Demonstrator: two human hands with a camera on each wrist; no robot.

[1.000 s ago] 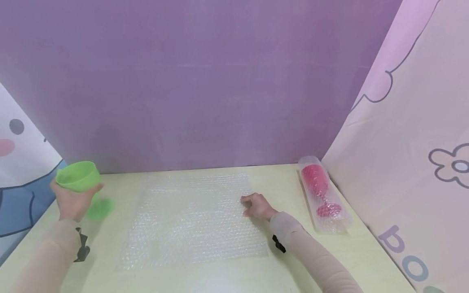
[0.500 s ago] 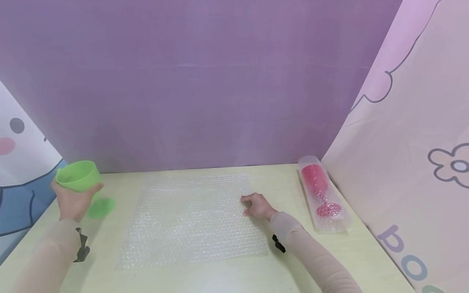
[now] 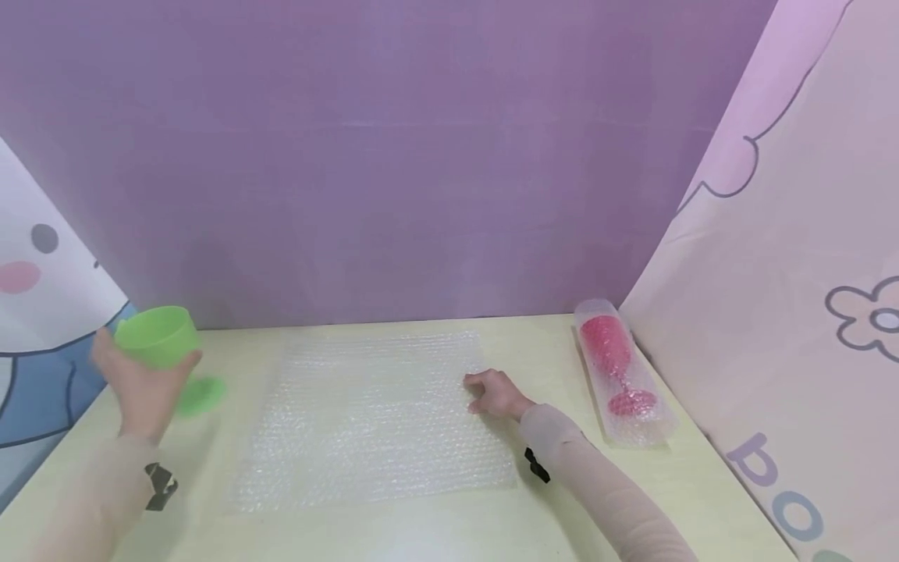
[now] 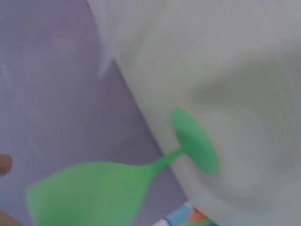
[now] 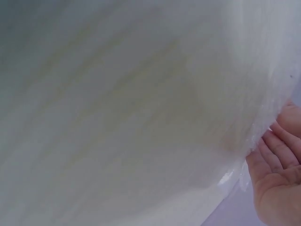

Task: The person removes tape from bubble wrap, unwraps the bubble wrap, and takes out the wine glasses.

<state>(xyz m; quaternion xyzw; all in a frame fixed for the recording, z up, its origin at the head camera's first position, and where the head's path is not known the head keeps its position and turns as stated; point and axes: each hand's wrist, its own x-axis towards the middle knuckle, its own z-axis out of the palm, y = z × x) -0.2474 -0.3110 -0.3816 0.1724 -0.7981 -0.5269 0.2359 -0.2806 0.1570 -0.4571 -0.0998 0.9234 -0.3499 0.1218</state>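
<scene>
A green plastic goblet is in my left hand, held by the bowl with thumb and fingers on either side. It is off the table, its round foot below and right of the hand. In the left wrist view, the goblet's stem and foot stand out, with one fingertip at the edge. A clear sheet of bubble wrap lies spread flat on the table. My right hand rests at its right edge, fingers loosely bent; the right wrist view has its fingertips touching the sheet's edge.
A red goblet rolled in bubble wrap lies at the table's right side, near the printed side wall. A purple wall closes off the back of the pale table.
My left hand has shifted slightly right with the green goblet, and the head view has turned a little. The right hand, bubble wrap and wrapped red goblet stay in place.
</scene>
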